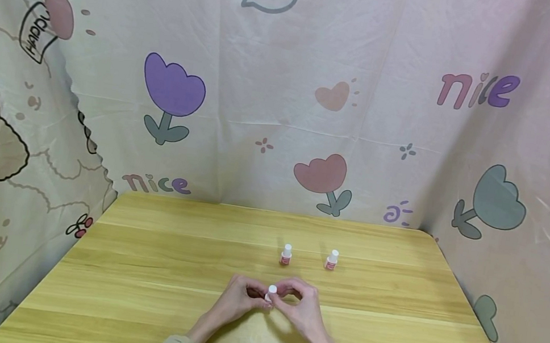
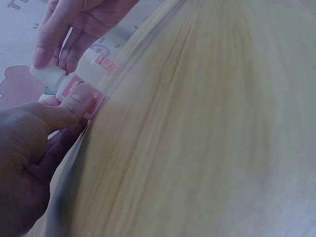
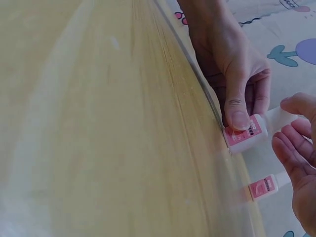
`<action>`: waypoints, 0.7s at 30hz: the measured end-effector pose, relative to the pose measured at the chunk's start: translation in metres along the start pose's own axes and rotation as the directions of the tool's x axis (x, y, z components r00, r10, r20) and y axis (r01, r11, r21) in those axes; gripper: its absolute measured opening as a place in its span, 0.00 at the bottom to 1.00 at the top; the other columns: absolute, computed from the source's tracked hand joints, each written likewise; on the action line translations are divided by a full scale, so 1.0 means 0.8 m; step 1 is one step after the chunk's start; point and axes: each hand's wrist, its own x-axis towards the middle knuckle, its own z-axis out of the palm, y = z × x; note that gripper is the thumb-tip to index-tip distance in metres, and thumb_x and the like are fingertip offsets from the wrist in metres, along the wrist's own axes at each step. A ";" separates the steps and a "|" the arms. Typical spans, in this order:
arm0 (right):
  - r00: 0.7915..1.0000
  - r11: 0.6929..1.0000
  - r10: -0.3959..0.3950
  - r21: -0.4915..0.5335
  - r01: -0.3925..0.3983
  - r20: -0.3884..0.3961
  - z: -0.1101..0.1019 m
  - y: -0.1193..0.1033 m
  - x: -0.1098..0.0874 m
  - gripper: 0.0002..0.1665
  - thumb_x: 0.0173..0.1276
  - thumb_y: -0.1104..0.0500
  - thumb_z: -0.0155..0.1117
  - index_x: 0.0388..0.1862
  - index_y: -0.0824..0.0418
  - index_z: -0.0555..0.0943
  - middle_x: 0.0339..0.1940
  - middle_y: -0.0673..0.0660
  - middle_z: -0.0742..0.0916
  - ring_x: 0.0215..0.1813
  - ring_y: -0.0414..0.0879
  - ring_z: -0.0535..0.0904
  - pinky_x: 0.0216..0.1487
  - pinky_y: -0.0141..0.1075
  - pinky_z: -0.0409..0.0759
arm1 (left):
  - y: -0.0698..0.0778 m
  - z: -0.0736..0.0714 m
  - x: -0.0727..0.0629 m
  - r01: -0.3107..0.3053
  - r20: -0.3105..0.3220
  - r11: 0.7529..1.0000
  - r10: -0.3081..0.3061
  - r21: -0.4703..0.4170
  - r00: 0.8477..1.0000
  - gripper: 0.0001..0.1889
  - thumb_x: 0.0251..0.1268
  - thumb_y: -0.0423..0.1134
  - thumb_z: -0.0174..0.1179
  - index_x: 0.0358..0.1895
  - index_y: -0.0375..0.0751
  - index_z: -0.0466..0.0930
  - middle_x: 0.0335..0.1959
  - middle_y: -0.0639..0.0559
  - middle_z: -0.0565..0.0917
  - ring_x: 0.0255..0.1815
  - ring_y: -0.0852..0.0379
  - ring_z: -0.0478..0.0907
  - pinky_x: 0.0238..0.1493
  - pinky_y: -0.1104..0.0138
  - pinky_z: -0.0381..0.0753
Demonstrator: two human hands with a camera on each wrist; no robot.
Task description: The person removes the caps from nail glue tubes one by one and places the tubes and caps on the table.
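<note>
A small white bottle with a pink label stands on the table near its front middle. My left hand pinches its body from the left, the thumb lying across the label in both wrist views. On the other side, my right hand holds the tall white cap between thumb and fingers. The cap sits on the bottle; part of the label shows past the left thumb. Beyond the hands, two similar bottles stand upright, one near the middle and one farther right.
The wooden table has a light yellow, striped grain. A patterned cloth with flowers and words hangs behind it and along both sides. One of the other bottles appears just past the hands in the right wrist view.
</note>
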 end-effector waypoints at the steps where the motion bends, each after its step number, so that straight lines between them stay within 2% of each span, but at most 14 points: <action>1: 1.000 1.000 0.013 0.001 -0.013 -0.004 0.000 0.000 0.000 0.09 0.56 0.74 0.73 0.36 0.72 0.84 0.33 0.68 0.89 0.33 0.40 0.85 0.41 0.45 0.88 | 0.000 0.000 0.000 -0.001 0.000 1.000 0.001 -0.003 1.000 0.09 0.49 0.35 0.77 0.35 0.41 0.91 0.31 0.47 0.92 0.32 0.66 0.87 0.36 0.73 0.86; 5: 1.000 1.000 0.026 0.000 -0.026 -0.016 0.001 -0.001 0.000 0.09 0.55 0.73 0.74 0.35 0.72 0.84 0.32 0.68 0.89 0.33 0.39 0.85 0.39 0.46 0.88 | -0.001 0.000 0.000 -0.003 -0.001 1.000 0.003 -0.010 1.000 0.09 0.49 0.34 0.77 0.35 0.41 0.91 0.31 0.47 0.92 0.32 0.65 0.87 0.36 0.73 0.86; 12: 0.998 0.998 -0.060 -0.012 0.060 -0.016 0.000 -0.001 0.000 0.09 0.54 0.76 0.73 0.35 0.73 0.84 0.32 0.68 0.88 0.32 0.44 0.86 0.39 0.44 0.88 | 0.000 0.000 0.000 0.002 0.002 1.000 -0.002 -0.009 1.000 0.08 0.49 0.34 0.77 0.35 0.41 0.91 0.32 0.47 0.92 0.32 0.66 0.86 0.36 0.73 0.85; 16: 0.997 0.996 -0.082 -0.018 0.082 -0.007 0.000 0.000 0.000 0.10 0.54 0.77 0.72 0.36 0.73 0.84 0.33 0.68 0.88 0.33 0.50 0.86 0.40 0.44 0.88 | 0.000 0.000 0.000 0.007 0.006 1.000 -0.007 -0.004 1.000 0.08 0.50 0.34 0.76 0.35 0.41 0.91 0.32 0.47 0.92 0.32 0.67 0.86 0.36 0.73 0.85; 21: 0.996 0.996 -0.085 -0.025 0.085 -0.001 0.003 0.021 -0.002 0.11 0.53 0.78 0.72 0.36 0.73 0.84 0.33 0.68 0.88 0.34 0.56 0.85 0.41 0.43 0.88 | 0.000 0.000 0.001 0.009 0.005 1.000 -0.009 0.003 1.000 0.08 0.50 0.34 0.76 0.35 0.41 0.91 0.32 0.47 0.92 0.32 0.68 0.86 0.37 0.73 0.85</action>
